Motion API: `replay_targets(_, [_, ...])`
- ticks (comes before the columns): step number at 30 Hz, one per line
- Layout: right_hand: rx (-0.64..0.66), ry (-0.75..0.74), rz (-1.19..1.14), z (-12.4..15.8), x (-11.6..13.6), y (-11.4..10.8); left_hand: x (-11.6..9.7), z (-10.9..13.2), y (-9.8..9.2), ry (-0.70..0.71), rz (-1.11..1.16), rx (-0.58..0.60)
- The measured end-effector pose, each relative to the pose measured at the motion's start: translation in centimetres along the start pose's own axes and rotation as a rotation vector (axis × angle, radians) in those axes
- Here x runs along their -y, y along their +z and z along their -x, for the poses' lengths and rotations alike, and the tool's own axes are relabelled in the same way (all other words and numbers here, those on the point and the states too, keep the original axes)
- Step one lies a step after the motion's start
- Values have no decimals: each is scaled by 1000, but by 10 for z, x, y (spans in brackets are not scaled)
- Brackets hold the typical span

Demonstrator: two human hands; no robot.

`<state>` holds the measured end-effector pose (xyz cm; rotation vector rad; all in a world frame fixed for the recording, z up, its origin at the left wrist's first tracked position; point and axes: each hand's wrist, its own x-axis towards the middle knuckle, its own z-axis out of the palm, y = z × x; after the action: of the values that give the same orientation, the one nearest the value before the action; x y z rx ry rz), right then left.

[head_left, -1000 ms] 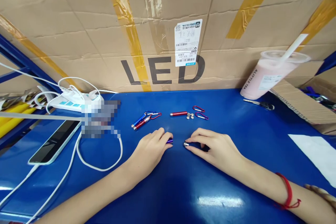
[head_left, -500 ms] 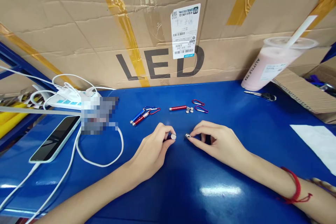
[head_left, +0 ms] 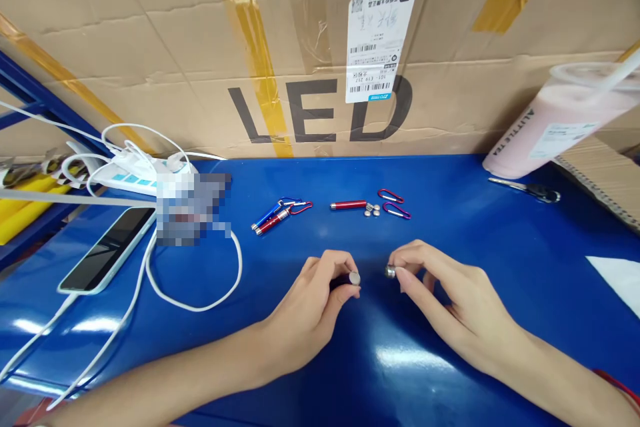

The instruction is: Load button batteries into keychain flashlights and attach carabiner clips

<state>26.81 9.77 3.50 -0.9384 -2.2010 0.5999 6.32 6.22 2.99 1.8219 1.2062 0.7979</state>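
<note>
My left hand [head_left: 315, 303] rests on the blue table [head_left: 350, 360], its fingers closed round a small dark flashlight body [head_left: 345, 279] with a round silver piece at its tip. A short gap to the right, my right hand [head_left: 450, 303] pinches a small silver cap [head_left: 391, 271] between thumb and forefinger. Farther back lie a red flashlight tube [head_left: 349, 205], a few button batteries [head_left: 372, 211], two small carabiner clips [head_left: 395, 203], and a blue and a red keychain flashlight [head_left: 274, 217].
A large cardboard box marked LED [head_left: 320, 53] walls off the back. A pink drink cup with a straw [head_left: 565, 120] and scissors [head_left: 525, 188] are at the right. A phone [head_left: 107, 250], white cables [head_left: 190, 293] and a power strip [head_left: 130, 180] sit at the left, white paper [head_left: 620, 277] at the far right.
The left hand has turned the flashlight body so its silver end shows. Both hands sit slightly nearer to me and to the right in view; the camera has shifted.
</note>
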Motion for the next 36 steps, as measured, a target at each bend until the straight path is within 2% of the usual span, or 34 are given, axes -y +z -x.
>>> replay_targets(7, [33, -106, -16, -3, -1, 3, 3, 8, -1, 34, -89, 10])
replay_targets(13, [13, -161, -29, -6, 1, 2, 4, 7, -2, 168, -169, 10])
replay_targets(19, [56, -207, -28, -6, -2, 4, 5, 9, -2, 209, -246, -10])
replay_targets(22, [84, -182, -69, -5, -3, 7, 6, 8, -3, 234, -271, -4])
replay_targets(27, [89, -101, -159, -6, -3, 9, 10, 6, -2, 362, -274, -4])
replay_targets(36, [226, 196, -359, -12, 3, 7, 14, 7, 1, 514, -322, -49])
